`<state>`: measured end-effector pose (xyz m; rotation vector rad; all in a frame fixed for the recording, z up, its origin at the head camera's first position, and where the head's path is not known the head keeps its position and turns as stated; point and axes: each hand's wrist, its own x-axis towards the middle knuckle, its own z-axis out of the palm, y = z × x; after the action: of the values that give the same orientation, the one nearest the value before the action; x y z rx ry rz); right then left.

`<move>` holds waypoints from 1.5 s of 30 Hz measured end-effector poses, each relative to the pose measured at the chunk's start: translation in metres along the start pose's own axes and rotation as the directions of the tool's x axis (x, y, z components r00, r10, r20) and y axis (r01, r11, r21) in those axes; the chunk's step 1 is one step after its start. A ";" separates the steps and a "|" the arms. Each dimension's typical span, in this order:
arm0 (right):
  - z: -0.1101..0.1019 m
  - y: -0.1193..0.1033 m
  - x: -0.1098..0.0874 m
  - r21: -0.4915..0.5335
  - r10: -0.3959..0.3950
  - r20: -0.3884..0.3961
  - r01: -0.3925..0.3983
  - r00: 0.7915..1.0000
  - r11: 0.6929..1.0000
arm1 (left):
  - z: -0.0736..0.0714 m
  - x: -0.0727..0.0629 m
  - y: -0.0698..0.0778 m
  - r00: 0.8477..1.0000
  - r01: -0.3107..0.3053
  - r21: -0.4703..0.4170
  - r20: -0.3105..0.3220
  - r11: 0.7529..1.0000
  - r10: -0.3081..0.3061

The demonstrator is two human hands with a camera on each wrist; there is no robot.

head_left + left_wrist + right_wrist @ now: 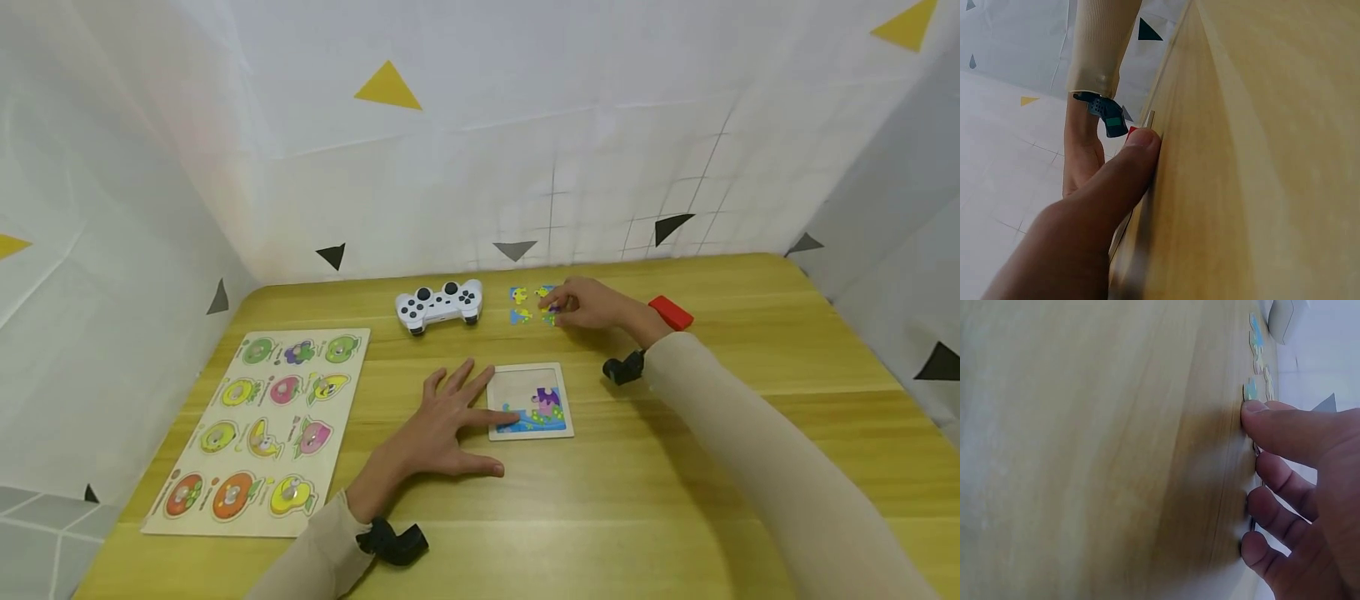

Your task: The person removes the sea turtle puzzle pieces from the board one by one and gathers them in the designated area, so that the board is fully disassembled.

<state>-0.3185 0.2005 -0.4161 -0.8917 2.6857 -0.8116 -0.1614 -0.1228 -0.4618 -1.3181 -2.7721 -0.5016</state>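
Observation:
My left hand (442,425) lies with its fingers spread at the left side of a small framed jigsaw puzzle (517,385). One of its fingers reaches over the blue pieces (536,423) along the bottom; a purple and pink piece (548,402) sits at the right inside the frame. Behind the frame, several loose jigsaw pieces (519,317) lie on the table. There my right hand (588,304) pinches a blue-green jigsaw piece (1250,389) at its edge, thumb and forefinger close together. The hand hides part of that group.
A white game controller (439,307) lies left of the loose pieces. On the left is a large wooden fruit board (330,433) with knobbed pieces. A red block (671,312) lies beyond the right wrist. White sheeting (465,183) rises behind the table.

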 end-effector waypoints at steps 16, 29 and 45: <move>0.009 0.006 -0.012 0.074 0.002 -0.145 0.009 0.989 0.997 | -0.001 0.001 0.001 1.000 0.011 0.026 0.013 1.000 -0.011; 0.026 -0.014 -0.033 0.135 -0.089 -0.142 0.109 0.986 0.985 | -0.002 0.001 0.002 1.000 0.007 0.006 0.002 1.000 -0.007; 0.039 -0.057 -0.062 0.051 -0.147 0.076 0.144 0.986 0.988 | 0.000 0.002 0.000 1.000 0.010 0.020 0.006 1.000 -0.010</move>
<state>-0.2276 0.1821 -0.4156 -1.0956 2.5474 -0.8441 -0.1628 -0.1217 -0.4612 -1.3048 -2.7819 -0.4693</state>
